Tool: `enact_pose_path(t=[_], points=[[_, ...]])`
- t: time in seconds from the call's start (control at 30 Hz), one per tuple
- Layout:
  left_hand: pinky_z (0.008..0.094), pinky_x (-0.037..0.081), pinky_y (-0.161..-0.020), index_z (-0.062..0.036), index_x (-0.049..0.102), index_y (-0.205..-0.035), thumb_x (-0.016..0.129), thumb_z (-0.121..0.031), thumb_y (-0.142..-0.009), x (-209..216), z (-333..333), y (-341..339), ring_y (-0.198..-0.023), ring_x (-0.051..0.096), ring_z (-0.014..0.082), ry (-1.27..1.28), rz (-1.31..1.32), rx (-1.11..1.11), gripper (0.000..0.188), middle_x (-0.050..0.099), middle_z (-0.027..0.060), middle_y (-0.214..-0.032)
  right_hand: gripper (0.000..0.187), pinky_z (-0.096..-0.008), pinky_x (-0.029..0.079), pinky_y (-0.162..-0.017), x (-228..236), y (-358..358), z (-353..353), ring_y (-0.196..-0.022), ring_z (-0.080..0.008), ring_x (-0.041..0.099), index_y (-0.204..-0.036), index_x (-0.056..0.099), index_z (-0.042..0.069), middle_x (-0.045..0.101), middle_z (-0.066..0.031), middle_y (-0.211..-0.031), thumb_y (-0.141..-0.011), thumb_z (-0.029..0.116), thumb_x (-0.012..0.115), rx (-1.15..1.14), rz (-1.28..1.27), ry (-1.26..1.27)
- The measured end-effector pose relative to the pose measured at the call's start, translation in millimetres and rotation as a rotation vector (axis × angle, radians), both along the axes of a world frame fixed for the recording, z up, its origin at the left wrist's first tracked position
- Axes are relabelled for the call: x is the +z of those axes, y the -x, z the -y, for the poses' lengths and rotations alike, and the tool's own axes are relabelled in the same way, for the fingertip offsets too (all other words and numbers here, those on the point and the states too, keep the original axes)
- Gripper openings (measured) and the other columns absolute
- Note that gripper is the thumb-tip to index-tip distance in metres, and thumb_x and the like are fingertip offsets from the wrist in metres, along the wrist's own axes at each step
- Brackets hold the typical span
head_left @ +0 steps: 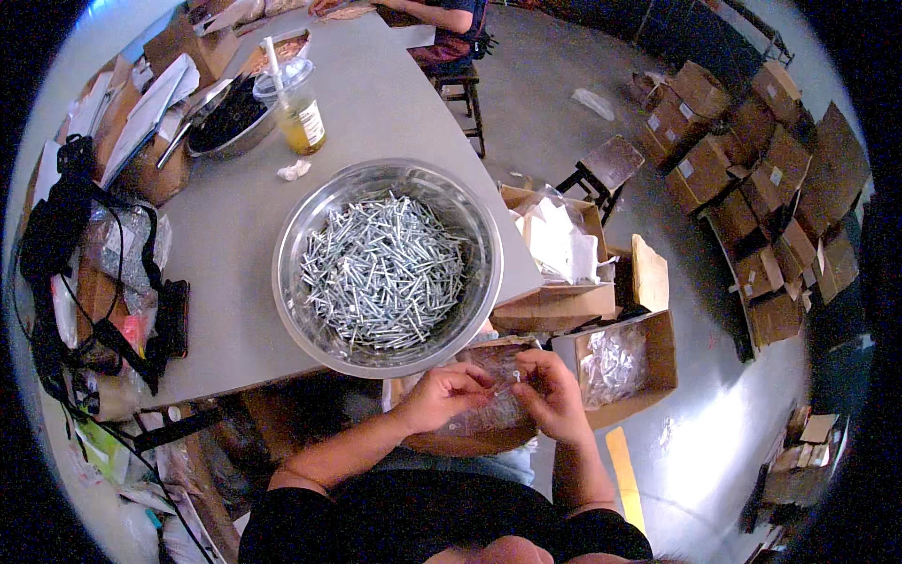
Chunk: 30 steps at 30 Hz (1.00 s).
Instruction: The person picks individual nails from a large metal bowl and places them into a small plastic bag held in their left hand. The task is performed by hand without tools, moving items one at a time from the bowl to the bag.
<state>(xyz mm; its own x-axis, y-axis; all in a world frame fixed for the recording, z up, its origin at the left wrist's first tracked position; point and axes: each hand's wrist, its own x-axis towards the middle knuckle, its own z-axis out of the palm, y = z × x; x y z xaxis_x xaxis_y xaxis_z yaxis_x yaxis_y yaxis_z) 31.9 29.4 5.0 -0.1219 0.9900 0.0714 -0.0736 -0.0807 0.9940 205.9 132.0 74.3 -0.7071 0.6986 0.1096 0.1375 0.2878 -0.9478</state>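
I'm holding both hands together just past the near edge of the desk [225,235], over my lap. My left hand [440,393] is curling its fingers narrow, pinching the edge of a small clear plastic bag [489,409]. My right hand [552,395] is closing thumb and fingers on a small screw [516,376] at the bag's mouth; the piece is tiny, so I can't tell more about it. The bag is lying between and under both hands, touching them.

Just far of my hands a big steel bowl [293,282] is sitting on the desk, full of silver screws [381,273]. Further off on the desk a plastic cup with a straw [296,108] is standing beside a smaller metal bowl [230,117] of dark parts. To the right, on the floor, an open cardboard box [658,362] is holding filled clear bags. Another person is sitting at the far end of the desk.
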Motion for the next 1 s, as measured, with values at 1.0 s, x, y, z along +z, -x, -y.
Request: enact_pose_path(t=[1.0], points=[[0.0341,0.051,-0.084,-0.0020,0.062,-0.110,0.076,-0.014,-0.076,-6,3,-8,-0.096,0.062,0.0167,0.179,0.122,-0.255,0.039,0.066,0.0088,-0.106,0.022,-0.0385,0.046,-0.084,0,10,9,-0.095,-0.0284,0.058,-0.095,0.072,0.009,0.062,-0.0092,-0.105,-0.074,0.011,0.077,0.326,0.030,-0.455]])
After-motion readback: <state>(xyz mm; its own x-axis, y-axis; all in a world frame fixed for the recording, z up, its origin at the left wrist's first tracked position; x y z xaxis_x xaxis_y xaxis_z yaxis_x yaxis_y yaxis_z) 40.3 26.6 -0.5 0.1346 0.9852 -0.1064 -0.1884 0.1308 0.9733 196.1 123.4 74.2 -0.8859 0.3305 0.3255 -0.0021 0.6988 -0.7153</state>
